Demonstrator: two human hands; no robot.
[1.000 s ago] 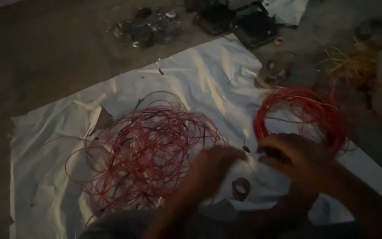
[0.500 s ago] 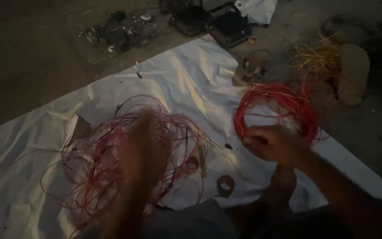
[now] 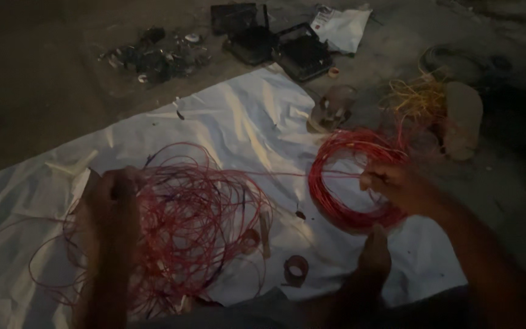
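Note:
A loose tangle of red wire point(image 3: 184, 219) lies on a white sheet point(image 3: 245, 122) on the floor. My left hand point(image 3: 112, 192) rests on the tangle's left edge, fingers closed around strands of it. To the right, a tidy coil of red wire point(image 3: 342, 183) hangs from my right hand point(image 3: 391, 183), which grips its right side. One taut red strand runs between the tangle and the coil.
A small roll of tape point(image 3: 295, 268) lies on the sheet near me. Beyond the sheet sit black cases point(image 3: 275, 42), a white bag point(image 3: 342, 27), a pile of dark scraps point(image 3: 153, 55), yellow wire point(image 3: 418, 97) and a stone point(image 3: 462, 119).
My left hand moved from the middle, near my right hand, out to the left onto the tangle. The right hand kept the coil, and the view shifted.

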